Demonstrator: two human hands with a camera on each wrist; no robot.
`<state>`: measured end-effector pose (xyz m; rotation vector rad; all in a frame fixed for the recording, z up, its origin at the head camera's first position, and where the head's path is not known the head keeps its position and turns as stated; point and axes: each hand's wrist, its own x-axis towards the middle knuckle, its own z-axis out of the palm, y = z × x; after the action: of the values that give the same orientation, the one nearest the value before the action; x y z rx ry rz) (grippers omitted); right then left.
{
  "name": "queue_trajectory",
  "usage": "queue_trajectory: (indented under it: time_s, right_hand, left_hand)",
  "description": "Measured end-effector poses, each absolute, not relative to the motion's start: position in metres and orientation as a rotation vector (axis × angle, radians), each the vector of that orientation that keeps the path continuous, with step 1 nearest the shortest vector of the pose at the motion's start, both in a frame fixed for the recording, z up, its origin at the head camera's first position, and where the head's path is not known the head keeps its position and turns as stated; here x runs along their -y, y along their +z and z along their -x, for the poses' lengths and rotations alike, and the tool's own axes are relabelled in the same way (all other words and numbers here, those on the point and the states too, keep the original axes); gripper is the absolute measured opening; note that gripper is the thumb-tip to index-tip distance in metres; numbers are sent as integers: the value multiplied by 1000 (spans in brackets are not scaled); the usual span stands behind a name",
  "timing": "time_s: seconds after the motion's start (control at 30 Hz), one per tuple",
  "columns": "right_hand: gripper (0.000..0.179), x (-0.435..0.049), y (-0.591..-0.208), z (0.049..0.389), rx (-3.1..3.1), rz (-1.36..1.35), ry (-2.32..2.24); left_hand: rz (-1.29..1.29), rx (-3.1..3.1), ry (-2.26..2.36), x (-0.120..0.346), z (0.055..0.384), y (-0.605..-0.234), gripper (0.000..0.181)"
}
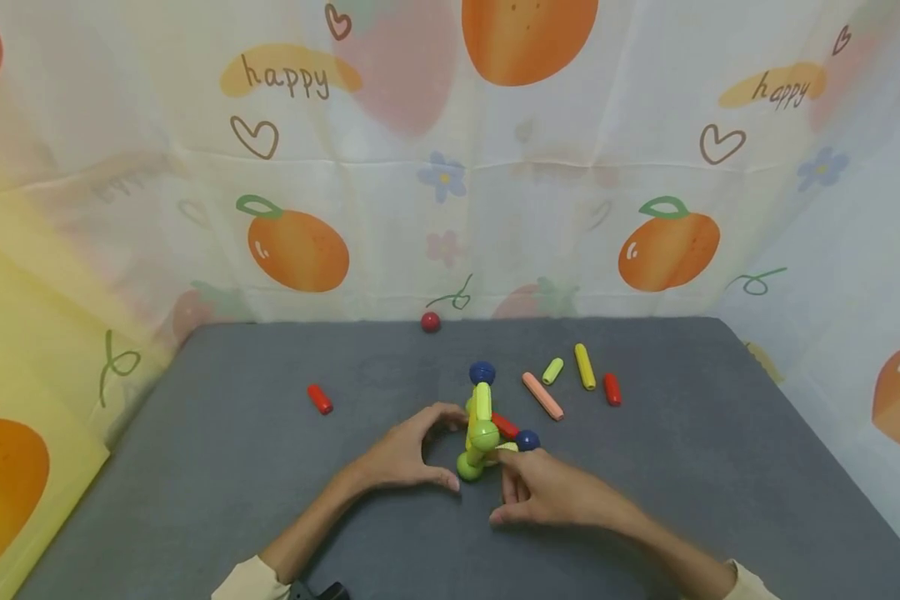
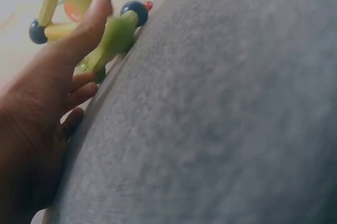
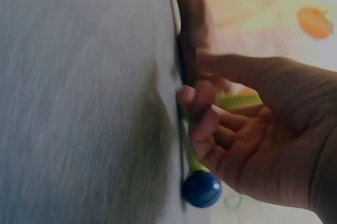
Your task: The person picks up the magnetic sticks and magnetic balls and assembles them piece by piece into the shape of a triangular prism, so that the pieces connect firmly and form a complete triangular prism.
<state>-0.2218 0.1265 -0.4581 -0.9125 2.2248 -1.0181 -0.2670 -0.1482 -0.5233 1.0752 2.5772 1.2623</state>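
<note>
A toy frame of balls and rods stands on the table between the hands, with yellow and light-green rods, green balls and a dark-blue ball at its top. Low on its right, a red rod and another blue ball lie close by. My left hand curves around the left side, fingertips at the frame, thumb apart from the lower green ball. From the right, my right hand reaches its index finger to a low light-green rod; its thumb stands away, other fingers bent and partly hidden.
Loose rods lie on the grey table: a red one at left; salmon, light-green, yellow and red ones at right. A red ball sits at the back edge, before a printed curtain.
</note>
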Motion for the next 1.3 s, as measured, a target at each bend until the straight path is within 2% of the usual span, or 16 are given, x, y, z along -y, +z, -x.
queue_trajectory:
  time_s: [0.03,0.1,0.2,0.23,0.33,0.43,0.5,0.67,0.87,1.0,1.3]
  right_hand:
    - [56,-123,-457,219,-2192,904,-1023]
    - [53,-118,-453,218,-2190,885,-1043]
    - [22,-117,-448,227,-2425,826,-1073]
    - [18,-118,-447,233,-2531,784,-1072]
    - [21,-122,-450,256,-2740,649,-1048]
    - [31,-127,-457,277,-2727,609,-1019]
    - [34,-130,-461,288,-2673,666,-1002]
    - [28,-137,-460,305,-2584,807,-956]
    - [18,-143,-456,315,-2523,869,-932]
    - [20,-148,-459,317,-2461,913,-953]
    - [17,-151,-460,318,-2442,948,-977]
  left_hand:
    - [-1085,-2593,1210,148,265,-523,88]
    - [-1102,-2637,1143,147,263,-523,91]
    - [-1100,-2666,1161,145,262,-523,74]
    - [-1099,-2664,1190,145,262,-523,65]
    - [-1134,-2645,1270,147,264,-525,45]
    - [-1146,-2627,1307,149,267,-526,35]
    - [-1124,-2610,1336,149,268,-526,32]
    - [-1064,-2577,1430,143,276,-524,30]
    - [-986,-2606,1492,131,286,-524,18]
    - [-974,-2630,1516,129,287,-526,10]
    - [-1014,-2693,1519,124,284,-527,9]
